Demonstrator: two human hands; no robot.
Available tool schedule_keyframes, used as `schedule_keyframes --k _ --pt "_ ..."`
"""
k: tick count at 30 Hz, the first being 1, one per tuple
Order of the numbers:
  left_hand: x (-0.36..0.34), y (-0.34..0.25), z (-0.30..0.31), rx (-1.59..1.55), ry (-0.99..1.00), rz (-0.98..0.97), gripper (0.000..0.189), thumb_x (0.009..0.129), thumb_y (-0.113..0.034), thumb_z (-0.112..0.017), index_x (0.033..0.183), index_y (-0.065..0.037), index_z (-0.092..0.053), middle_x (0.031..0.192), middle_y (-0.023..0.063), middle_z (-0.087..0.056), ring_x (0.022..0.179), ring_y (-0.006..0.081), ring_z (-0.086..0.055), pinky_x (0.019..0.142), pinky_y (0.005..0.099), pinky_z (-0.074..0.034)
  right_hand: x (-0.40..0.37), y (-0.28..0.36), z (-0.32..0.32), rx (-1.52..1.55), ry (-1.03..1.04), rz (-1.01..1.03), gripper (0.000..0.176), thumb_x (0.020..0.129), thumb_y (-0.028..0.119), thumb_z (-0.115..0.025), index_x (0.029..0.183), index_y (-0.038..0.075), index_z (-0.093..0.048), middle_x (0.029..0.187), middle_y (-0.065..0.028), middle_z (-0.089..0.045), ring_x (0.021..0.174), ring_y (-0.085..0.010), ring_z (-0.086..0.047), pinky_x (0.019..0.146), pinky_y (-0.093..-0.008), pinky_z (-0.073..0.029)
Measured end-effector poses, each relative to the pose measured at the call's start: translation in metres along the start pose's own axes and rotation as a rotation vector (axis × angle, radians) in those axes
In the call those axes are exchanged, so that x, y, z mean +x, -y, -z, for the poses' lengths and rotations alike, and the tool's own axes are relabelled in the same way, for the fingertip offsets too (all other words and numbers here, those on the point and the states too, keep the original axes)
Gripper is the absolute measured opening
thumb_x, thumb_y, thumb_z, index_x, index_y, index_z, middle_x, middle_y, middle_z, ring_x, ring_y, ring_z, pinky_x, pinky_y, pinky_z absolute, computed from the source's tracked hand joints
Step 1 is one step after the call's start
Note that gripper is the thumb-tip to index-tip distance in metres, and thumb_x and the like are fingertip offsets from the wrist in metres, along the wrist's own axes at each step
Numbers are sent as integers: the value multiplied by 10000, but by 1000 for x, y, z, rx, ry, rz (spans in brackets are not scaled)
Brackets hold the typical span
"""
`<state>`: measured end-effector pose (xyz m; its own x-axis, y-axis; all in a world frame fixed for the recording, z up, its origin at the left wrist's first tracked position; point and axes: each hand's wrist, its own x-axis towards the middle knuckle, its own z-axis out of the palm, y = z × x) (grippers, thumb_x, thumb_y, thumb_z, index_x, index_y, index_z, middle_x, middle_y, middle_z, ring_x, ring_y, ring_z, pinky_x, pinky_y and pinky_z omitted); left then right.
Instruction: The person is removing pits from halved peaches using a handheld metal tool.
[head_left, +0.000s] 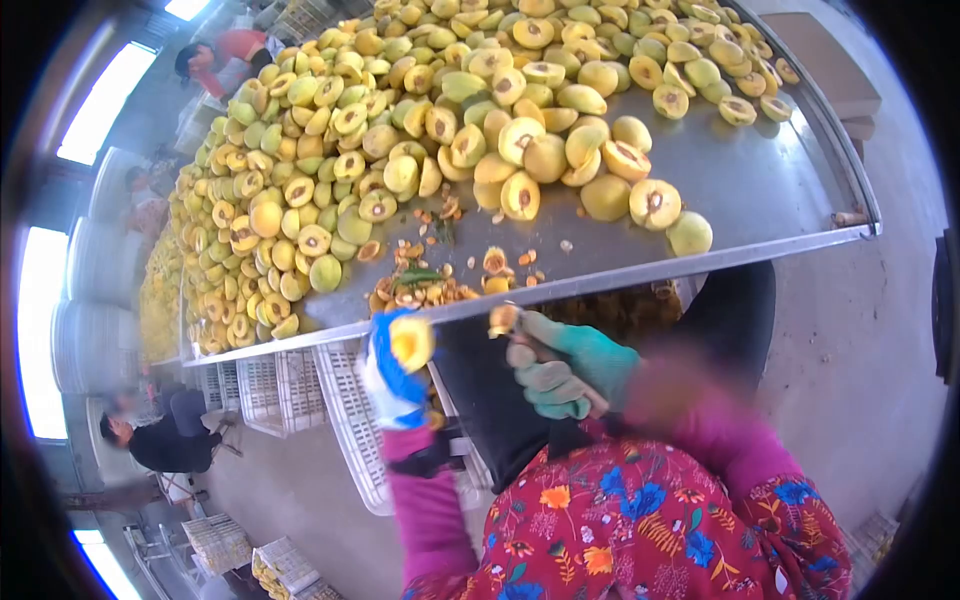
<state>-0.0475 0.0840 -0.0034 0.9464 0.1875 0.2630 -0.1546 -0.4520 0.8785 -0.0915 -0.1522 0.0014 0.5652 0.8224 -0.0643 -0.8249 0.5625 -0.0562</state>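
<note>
My left hand (396,362), in a blue and white glove, holds a yellow fruit half (411,343) with its hollow side up, just below the metal table's front edge. My right hand (560,368), in a green glove, is closed round a tool with a wooden handle (597,402). At the tool's upper end, a small brownish-yellow piece (503,320) shows beside the fingertips. The tool's tip is not clearly visible. Beyond both hands, cut bits and pits (425,290) lie along the table edge.
Many halved yellow-green fruits (400,175) are heaped on the metal table (740,180), whose raised rim (620,267) runs before me. White plastic crates (345,425) stand below at the left. A person in dark clothes (170,440) sits at the far left; another (230,60) is at the upper left.
</note>
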Motion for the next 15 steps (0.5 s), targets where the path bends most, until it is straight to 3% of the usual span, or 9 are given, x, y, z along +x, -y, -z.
schedule_keyframes --k 1,3,4,5,6,7,10,11,15 --pt "17 23 31 -139 -8 340 325 812 -285 -669 943 8 -627 790 105 -630 719 185 -615 630 298 -496 -7 6 20 -14 13 15 406 934 504 -416 830 118 -484 539 58 -389 375 -58 -379 324 -214 -312" --pt "44 3 38 815 178 49 322 785 -277 -675 933 6 -640 790 129 -638 738 204 -614 645 334 -492 -18 8 43 46 -474 -107 402 918 502 -459 804 117 -485 553 42 -428 380 -71 -395 334 -224 -330" --pt "58 0 15 627 149 -117 348 772 -298 -677 950 -1 -640 816 150 -652 740 258 -623 691 373 -490 -20 4 42 46 -479 -100 402 918 502 -459 804 117 -485 553 42 -428 380 -71 -395 334 -224 -330" --pt "71 -47 -27 357 290 157 421 772 -366 -659 994 -9 -634 866 151 -666 804 326 -632 753 399 -480 -22 1 27 -141 -549 -66 397 914 496 -472 803 115 -491 564 32 -448 388 -81 -406 340 -231 -338" --pt "91 -41 -95 522 319 -78 509 763 -436 -640 1037 -8 -620 899 172 -664 862 350 -628 792 397 -469 -23 1 18 -328 -618 -32 391 910 489 -484 803 113 -498 576 21 -467 395 -90 -417 346 -239 -347" --pt "89 -61 -97 518 382 4 577 758 -477 -625 1085 -3 -593 935 203 -650 893 368 -616 797 390 -472 -22 1 16 -328 -619 -32 391 910 489 -484 803 113 -498 576 21 -467 395 -90 -417 346 -239 -347" --pt "113 -21 -188 635 545 -316 553 705 -318 -687 1138 -21 -516 928 220 -628 873 368 -608 768 425 -481 -26 11 17 -590 -703 336 358 921 423 -505 845 73 -519 581 -23 -475 428 -130 -447 395 -287 -390" --pt "111 -31 -196 623 466 -366 416 654 -260 -729 969 -33 -579 897 174 -643 832 327 -627 752 394 -487 -28 17 18 -591 -709 356 358 921 423 -505 845 73 -519 581 -23 -475 428 -130 -447 395 -287 -390" --pt "105 -34 -160 58 631 91 304 690 -101 -722 971 -27 -633 835 65 -640 708 143 -591 688 278 -495 -20 50 24 -1475 -952 938 277 915 289 -527 873 17 -499 651 -189 -554 551 -373 -559 525 -424 -439"
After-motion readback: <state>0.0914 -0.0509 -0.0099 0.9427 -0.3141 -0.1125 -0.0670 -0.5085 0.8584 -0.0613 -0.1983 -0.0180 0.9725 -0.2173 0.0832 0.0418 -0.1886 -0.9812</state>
